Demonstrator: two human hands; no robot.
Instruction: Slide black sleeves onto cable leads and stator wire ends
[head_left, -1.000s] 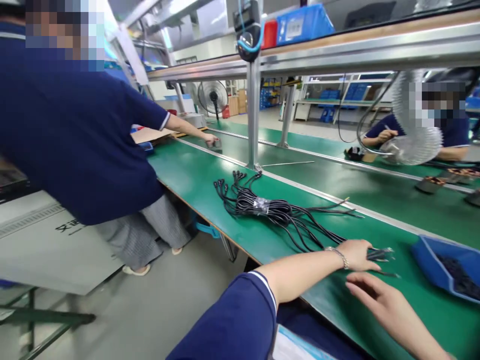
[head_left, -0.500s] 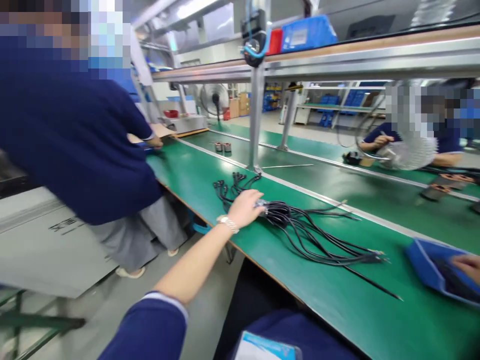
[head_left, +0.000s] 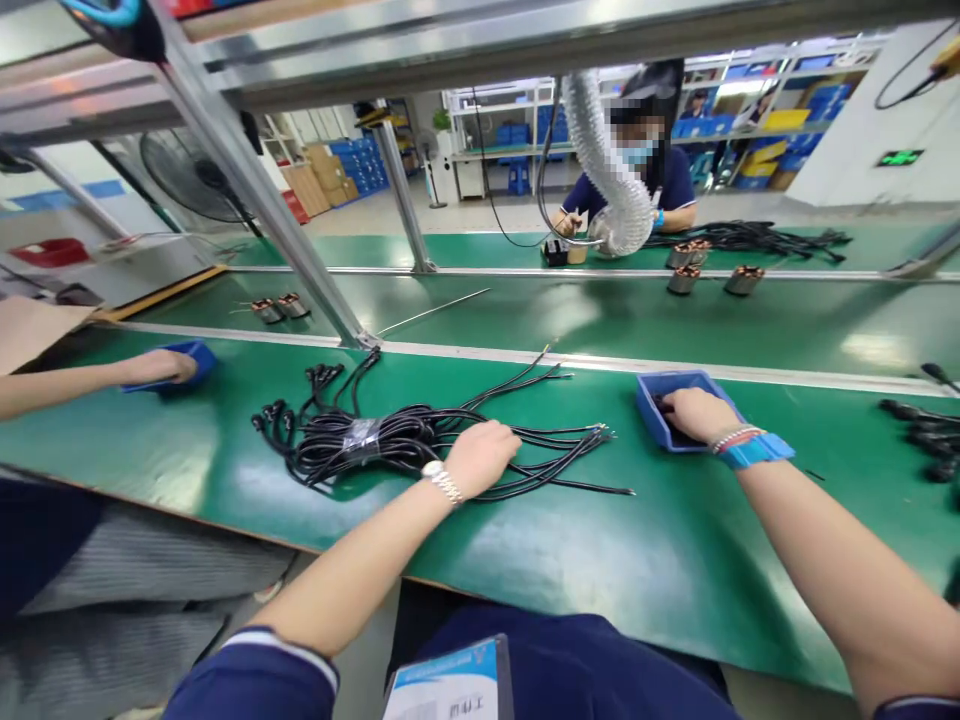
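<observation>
A bundle of black cables (head_left: 405,432), wrapped in clear film near its middle, lies on the green table (head_left: 585,545). My left hand (head_left: 484,460) rests over the loose cable ends right of the wrap, its fingers curled down onto them. My right hand (head_left: 699,415) reaches into a small blue bin (head_left: 652,412) to the right of the bundle. Dark small parts show inside the bin. The right fingertips are down among them and hidden, so what they hold cannot be made out.
At the left, another person's hand (head_left: 161,367) is in a second blue bin (head_left: 196,360). A metal post (head_left: 277,200) stands behind the bundle. Copper-wound parts (head_left: 682,278) sit on the far strip. More black cables (head_left: 930,435) lie at the right edge. A person sits across.
The view has swung right. My left hand has moved from the wrapped part of the bundle to its loose ends. My right hand and its bin now show fully.
</observation>
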